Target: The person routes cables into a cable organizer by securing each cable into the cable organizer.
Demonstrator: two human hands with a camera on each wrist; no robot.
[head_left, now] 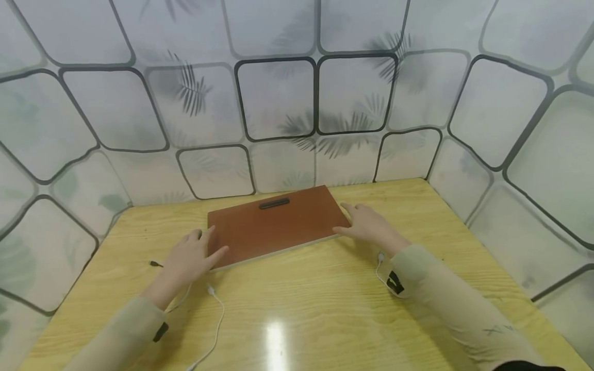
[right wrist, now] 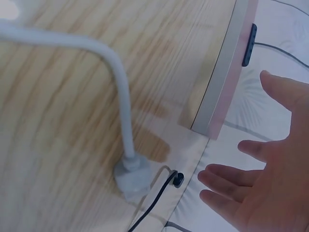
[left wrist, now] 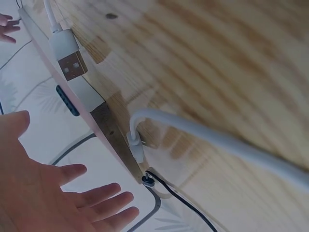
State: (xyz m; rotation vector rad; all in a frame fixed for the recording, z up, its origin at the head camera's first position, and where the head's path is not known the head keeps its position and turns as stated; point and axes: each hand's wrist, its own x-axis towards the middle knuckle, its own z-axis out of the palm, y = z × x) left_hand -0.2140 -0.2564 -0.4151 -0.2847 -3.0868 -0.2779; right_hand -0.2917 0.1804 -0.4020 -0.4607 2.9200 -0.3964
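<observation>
A flat reddish-brown rectangular panel or case (head_left: 278, 226) with a pale front side lies slightly askew on the table. A short black bar (head_left: 274, 203) sits on top near its far edge. My left hand (head_left: 187, 257) is at its left end, fingers spread, the thumb overlapping the near left corner in the head view. At the opposite end, my right hand (head_left: 366, 222) reaches along the right edge with fingers apart. Both wrist views show the palms facing the case, the left hand (left wrist: 63, 193) and the right hand (right wrist: 270, 179) with nothing gripped.
White cables with plugs, one a USB plug (left wrist: 72, 65), hang by the wrists over the wooden table (head_left: 325, 319). A black cable end (head_left: 154, 263) shows beside the left hand. Patterned curtain-like walls (head_left: 278, 103) stand behind and at both sides.
</observation>
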